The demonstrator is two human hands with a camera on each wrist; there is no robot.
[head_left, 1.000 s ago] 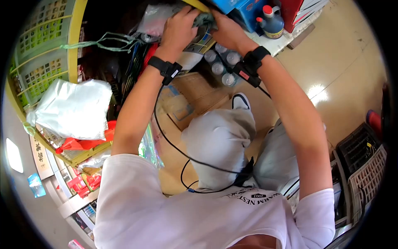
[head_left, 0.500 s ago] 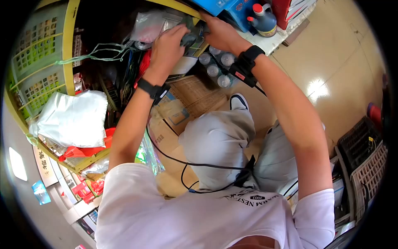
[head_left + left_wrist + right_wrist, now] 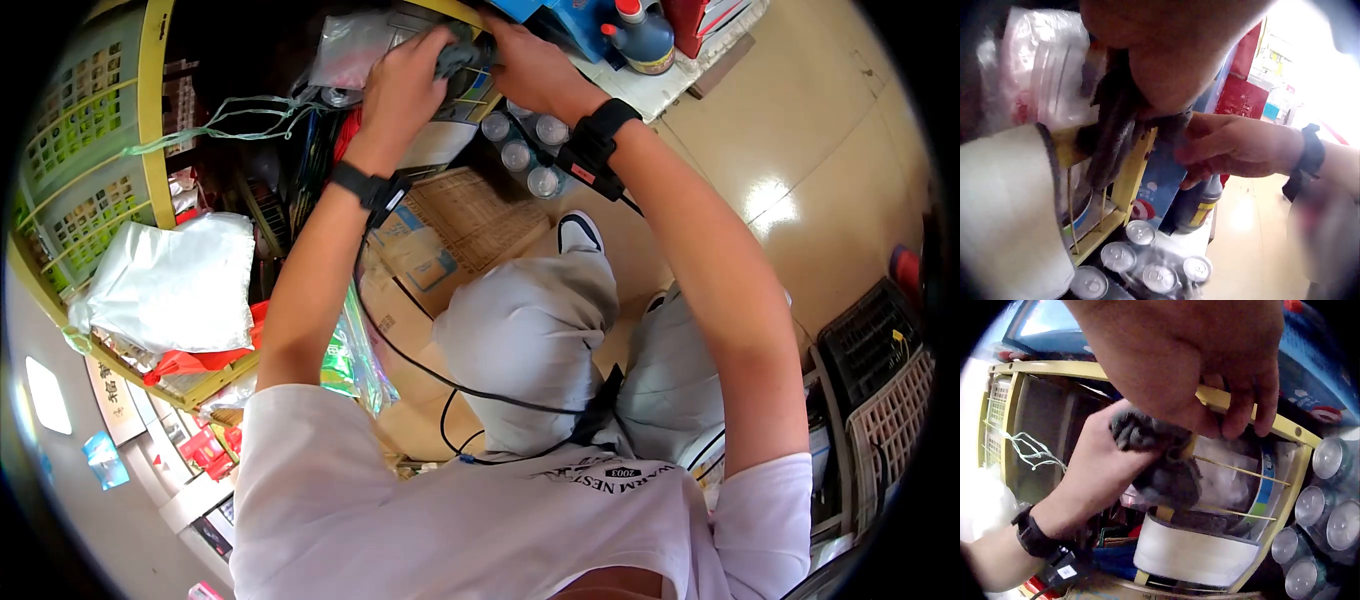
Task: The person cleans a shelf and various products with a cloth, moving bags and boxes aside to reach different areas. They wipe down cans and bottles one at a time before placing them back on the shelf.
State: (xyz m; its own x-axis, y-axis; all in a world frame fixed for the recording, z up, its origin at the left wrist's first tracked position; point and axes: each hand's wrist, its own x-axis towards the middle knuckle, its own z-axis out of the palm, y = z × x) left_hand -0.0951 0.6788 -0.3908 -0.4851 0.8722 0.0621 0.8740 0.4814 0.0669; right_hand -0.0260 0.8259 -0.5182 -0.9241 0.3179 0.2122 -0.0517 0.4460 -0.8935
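My left hand [image 3: 405, 90] grips a dark grey cloth [image 3: 1166, 478], which is bunched around a yellow bar inside the metal rack. In the left wrist view, folds of the cloth [image 3: 1113, 125] hang below the hand. My right hand [image 3: 540, 72] is at the rack's outer corner, close beside the cloth. Seen from the right wrist, its fingers [image 3: 1241, 409] curl over the rack's yellow top bar [image 3: 1282, 425]. Below the cloth, a white curved panel [image 3: 1194, 556] with a dark edge sits against the rack.
Shrink-wrapped cans [image 3: 515, 155] stand beside the rack's corner. Blue boxes [image 3: 570, 35] and a dark red-capped bottle [image 3: 648, 45] are on a white ledge to the right. Clear plastic bags [image 3: 350, 50] lie in the rack. Cardboard [image 3: 475, 220] lies before my knees.
My left hand has moved left and slightly down with the cloth, away from my right hand. My right hand stays at the rack's corner. The head view has shifted a little.
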